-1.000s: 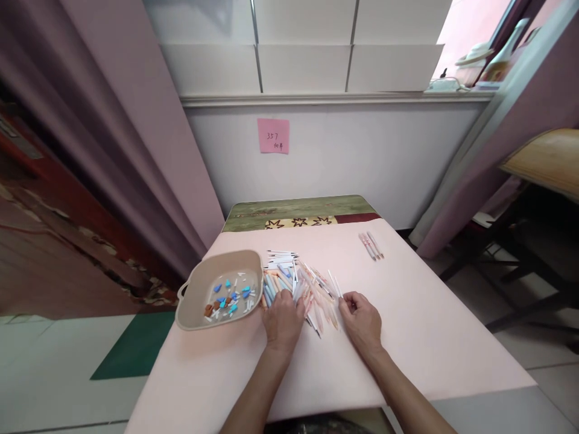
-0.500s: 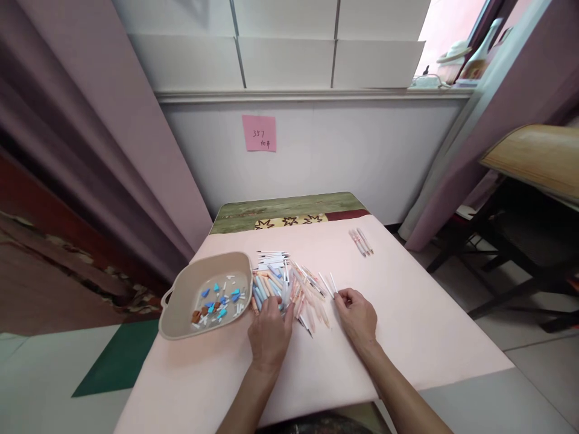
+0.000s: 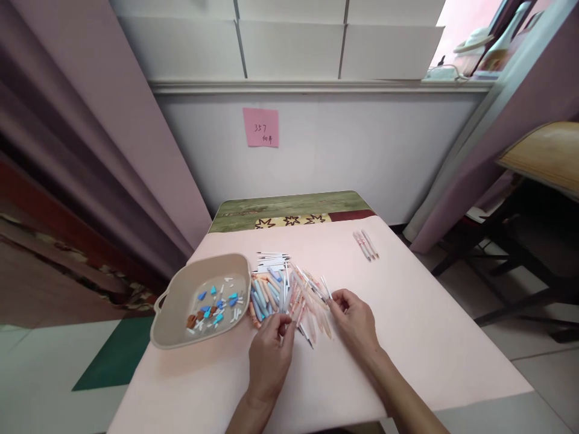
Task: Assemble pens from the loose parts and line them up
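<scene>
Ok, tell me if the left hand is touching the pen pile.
Touching. The head view shows the left hand with its fingertips resting on pens at the near edge of the pile, with no gap between them.

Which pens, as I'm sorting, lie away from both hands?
The few pens at the far right of the table, apart from the big pile at the left hand and right hand.

A pink note (image 3: pixel 261 127) on the wall (image 3: pixel 362 144), well beyond and above the left hand (image 3: pixel 270 354), bears handwritten "357". The marks beneath the number are too small to read.
</scene>
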### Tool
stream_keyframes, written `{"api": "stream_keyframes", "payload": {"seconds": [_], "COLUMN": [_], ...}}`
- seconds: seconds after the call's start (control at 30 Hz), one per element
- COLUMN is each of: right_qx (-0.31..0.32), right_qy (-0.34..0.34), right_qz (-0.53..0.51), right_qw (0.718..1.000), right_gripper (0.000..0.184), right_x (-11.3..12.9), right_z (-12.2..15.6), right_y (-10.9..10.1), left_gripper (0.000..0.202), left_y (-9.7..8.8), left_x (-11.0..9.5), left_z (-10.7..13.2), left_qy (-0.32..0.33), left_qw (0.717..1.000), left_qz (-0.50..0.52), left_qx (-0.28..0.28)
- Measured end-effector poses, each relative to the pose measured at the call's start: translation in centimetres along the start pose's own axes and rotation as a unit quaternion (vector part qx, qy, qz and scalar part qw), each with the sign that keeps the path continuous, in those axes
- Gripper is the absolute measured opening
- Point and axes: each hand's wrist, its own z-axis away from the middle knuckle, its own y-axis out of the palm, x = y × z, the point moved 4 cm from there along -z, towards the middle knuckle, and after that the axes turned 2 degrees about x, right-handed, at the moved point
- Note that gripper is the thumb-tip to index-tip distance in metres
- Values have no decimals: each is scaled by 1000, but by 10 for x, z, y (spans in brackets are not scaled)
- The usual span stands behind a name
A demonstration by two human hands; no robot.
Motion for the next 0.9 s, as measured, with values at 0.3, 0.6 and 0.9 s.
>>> {"api": "stream_keyframes", "payload": {"seconds": [0.3, 0.6, 0.9], "right_qx": [68, 100, 212], "right_qy": [11, 8, 93], "right_qz": [112, 230, -239], "right_qw": [991, 968, 943], "right_gripper": [10, 15, 29], "right_x": [3, 8, 13], "right_z": [-21, -36, -37], "right_y": [1, 22, 15], "left_gripper": [28, 36, 25], "left_y": [-13, 1, -9], "left_x": [13, 3, -14], "left_z": [6, -15, -28], "left_qy": [-89, -162, -89], "left_qw": [992, 962, 988], "left_qz": [-86, -170, 74], "left_qx": [30, 142, 98]}}
